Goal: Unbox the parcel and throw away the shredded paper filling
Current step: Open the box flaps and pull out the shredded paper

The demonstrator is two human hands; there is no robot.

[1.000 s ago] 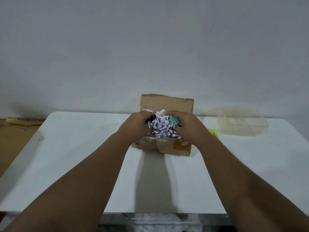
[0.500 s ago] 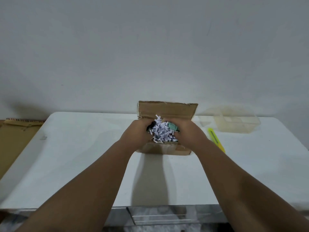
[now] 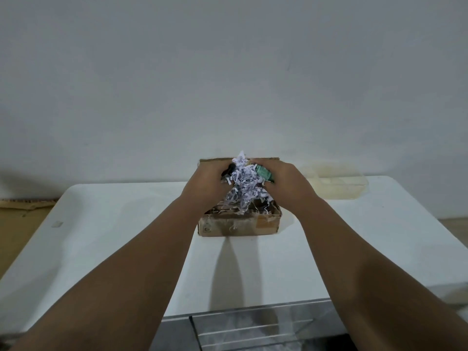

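My left hand (image 3: 206, 186) and right hand (image 3: 287, 184) press in on a clump of shredded paper (image 3: 244, 184) raised just above the open cardboard box (image 3: 239, 225), which sits mid-table toward the far edge of the white table (image 3: 114, 224). I cannot see my fingers behind the white-lilac strips. A green item (image 3: 264, 173) and a dark one (image 3: 227, 171) show only partly; loose strips trail into the box.

Bare room: white table (image 3: 126, 224), blank wall (image 3: 228, 72)
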